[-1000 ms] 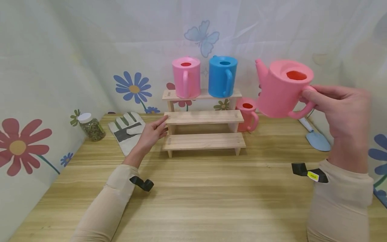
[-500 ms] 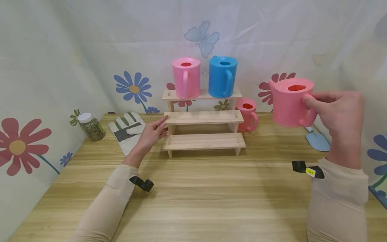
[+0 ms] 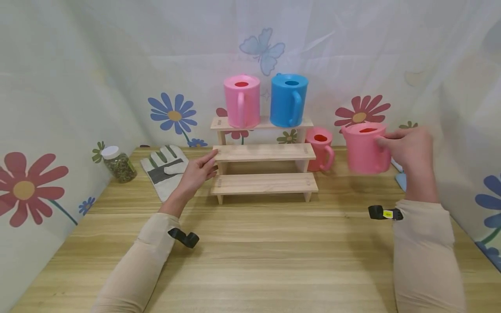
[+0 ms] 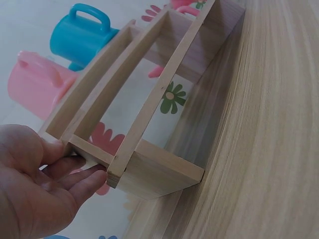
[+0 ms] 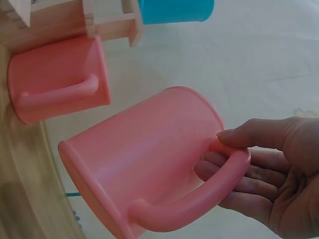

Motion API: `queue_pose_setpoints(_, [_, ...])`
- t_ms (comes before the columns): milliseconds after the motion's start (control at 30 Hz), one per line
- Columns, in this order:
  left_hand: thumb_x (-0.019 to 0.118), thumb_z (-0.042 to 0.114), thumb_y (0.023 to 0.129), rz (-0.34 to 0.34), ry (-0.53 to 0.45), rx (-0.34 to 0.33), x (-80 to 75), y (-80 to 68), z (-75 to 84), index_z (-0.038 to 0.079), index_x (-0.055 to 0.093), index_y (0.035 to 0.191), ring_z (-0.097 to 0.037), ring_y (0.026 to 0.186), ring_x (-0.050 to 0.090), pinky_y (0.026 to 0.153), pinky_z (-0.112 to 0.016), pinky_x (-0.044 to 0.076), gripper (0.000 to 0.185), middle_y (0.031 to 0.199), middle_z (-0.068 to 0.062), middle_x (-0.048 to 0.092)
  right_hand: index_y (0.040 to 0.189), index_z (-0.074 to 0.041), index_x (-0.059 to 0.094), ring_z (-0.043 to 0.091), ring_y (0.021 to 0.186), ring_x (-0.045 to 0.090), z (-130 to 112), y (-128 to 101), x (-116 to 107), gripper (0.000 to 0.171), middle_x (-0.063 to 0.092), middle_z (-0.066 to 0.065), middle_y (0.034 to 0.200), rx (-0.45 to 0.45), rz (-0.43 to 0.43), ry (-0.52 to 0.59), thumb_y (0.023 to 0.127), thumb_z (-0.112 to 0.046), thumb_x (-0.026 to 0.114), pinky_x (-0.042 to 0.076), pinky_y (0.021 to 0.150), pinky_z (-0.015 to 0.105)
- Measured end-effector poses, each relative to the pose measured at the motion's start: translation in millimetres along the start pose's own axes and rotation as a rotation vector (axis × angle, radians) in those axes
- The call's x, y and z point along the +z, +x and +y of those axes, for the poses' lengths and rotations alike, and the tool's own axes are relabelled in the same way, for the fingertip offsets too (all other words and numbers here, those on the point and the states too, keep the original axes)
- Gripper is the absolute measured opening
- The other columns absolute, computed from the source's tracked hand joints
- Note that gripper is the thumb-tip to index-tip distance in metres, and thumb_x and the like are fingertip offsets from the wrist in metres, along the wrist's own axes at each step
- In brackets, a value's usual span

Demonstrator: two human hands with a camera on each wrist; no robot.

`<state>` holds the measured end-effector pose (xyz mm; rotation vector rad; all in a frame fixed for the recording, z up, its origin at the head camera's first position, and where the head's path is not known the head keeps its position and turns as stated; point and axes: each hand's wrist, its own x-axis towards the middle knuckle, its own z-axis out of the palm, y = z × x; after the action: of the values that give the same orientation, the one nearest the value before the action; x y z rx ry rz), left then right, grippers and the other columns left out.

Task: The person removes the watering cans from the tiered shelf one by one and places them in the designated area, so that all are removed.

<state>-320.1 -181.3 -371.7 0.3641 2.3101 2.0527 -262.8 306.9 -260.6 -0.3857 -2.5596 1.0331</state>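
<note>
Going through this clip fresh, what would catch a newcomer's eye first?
Probably the pink watering can that the right hand holds by its handle above the table's right side. Next, the stepped wooden shelf at the back centre, with a pink can and a blue can on its top step, while the left hand rests against its left end.

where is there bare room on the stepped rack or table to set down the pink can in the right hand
The middle step and bottom step of the three-tier wooden rack are bare. The light wooden table in front is open between both sleeves. Crowded spots: the top step, with a pink watering can and a blue one, and the rack's right end by the small pink can.
</note>
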Motion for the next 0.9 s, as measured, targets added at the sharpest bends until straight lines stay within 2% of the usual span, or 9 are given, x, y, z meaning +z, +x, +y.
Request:
queue_pose_setpoints(167, [0.042, 0.018, 0.097, 0.016, -0.001, -0.008, 0.5, 0.1, 0.2, 0.018, 0.04, 0.138, -0.029, 0.118, 0.043, 0.094, -0.041, 0.04, 0.041, 0.141, -0.01, 0.034, 0.113, 0.002, 0.063, 0.031, 0.093, 0.047, 13, 12, 17, 0.05, 0.06, 0.023, 0.104, -0.004, -0.031, -0.003, 0.083, -0.038, 0.063, 0.046, 0.061, 0.033])
queue_pose_setpoints(333, [0.043, 0.019, 0.097, 0.021, 0.0, -0.008, 0.3, 0.9, 0.9, 0.018, 0.041, 0.138, -0.029, 0.118, 0.044, 0.094, -0.041, 0.041, 0.041, 0.141, -0.009, 0.034, 0.115, 0.001, 0.062, 0.032, 0.094, 0.048, 20, 21, 31, 0.049, 0.06, 0.023, 0.105, 0.054, -0.058, 0.001, 0.084, -0.037, 0.062, 0.044, 0.066, 0.037])
queue_pose_setpoints(533, [0.043, 0.018, 0.097, 0.018, 0.002, -0.006, 0.4, 1.1, 0.4, 0.018, 0.041, 0.138, -0.029, 0.118, 0.044, 0.094, -0.041, 0.041, 0.041, 0.141, -0.009, 0.033, 0.118, 0.0, 0.06, 0.033, 0.095, 0.047, 30, 29, 48, 0.052, 0.059, 0.022, 0.108, 0.104, -0.077, 0.021, 0.085, -0.039, 0.06, 0.045, 0.069, 0.037])
queue_pose_setpoints(733, [0.041, 0.017, 0.098, -0.001, -0.002, -0.003, 0.2, 0.3, 0.6, 0.016, 0.038, 0.139, -0.031, 0.119, 0.042, 0.094, -0.04, 0.041, 0.042, 0.142, -0.011, 0.031, 0.116, -0.002, 0.062, 0.03, 0.093, 0.047, 39, 34, 66, 0.057, 0.06, 0.019, 0.107, 0.103, -0.043, 0.059, 0.082, -0.047, 0.061, 0.046, 0.07, 0.034])
queue_pose_setpoints(900, [0.041, 0.017, 0.098, -0.011, -0.013, 0.003, 0.0, -0.5, 1.7, 0.015, 0.037, 0.14, -0.032, 0.119, 0.041, 0.095, -0.042, 0.039, 0.042, 0.142, -0.012, 0.03, 0.117, -0.003, 0.062, 0.027, 0.092, 0.047, 43, 36, 73, 0.06, 0.061, 0.017, 0.107, 0.126, -0.049, 0.087, 0.08, -0.051, 0.061, 0.045, 0.068, 0.032])
